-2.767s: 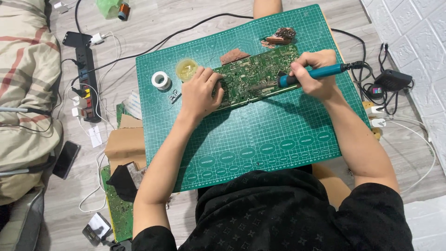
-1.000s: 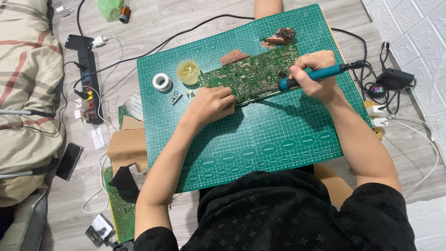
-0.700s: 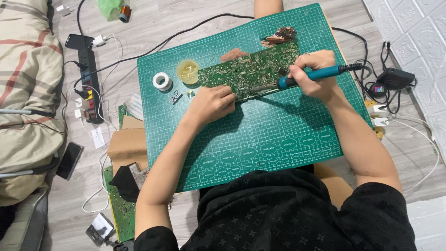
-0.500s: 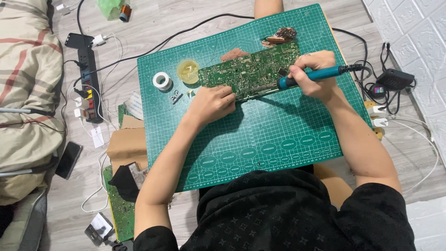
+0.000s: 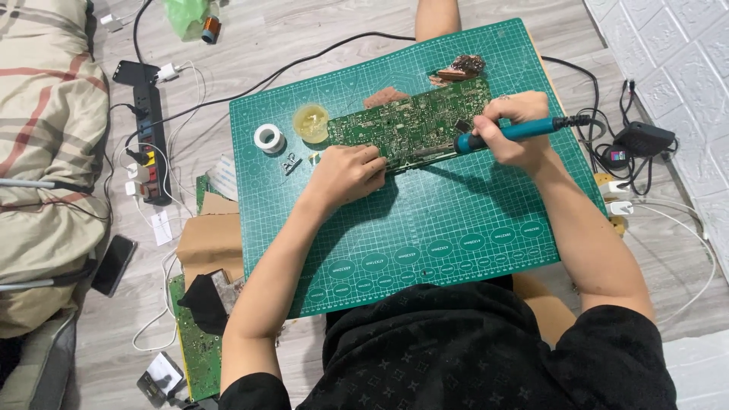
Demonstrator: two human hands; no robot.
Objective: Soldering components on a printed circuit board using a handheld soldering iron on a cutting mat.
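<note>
While the left hand (image 5: 345, 171) steadies it, circuit board (image 5: 414, 125) lies just above.

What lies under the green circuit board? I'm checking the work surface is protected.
The green circuit board lies on a green gridded cutting mat. The left hand covers its near edge, and what lies directly beneath it is hidden.

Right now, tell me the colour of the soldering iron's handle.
Teal blue with a black collar, on the soldering iron in the right hand; head view.
</note>
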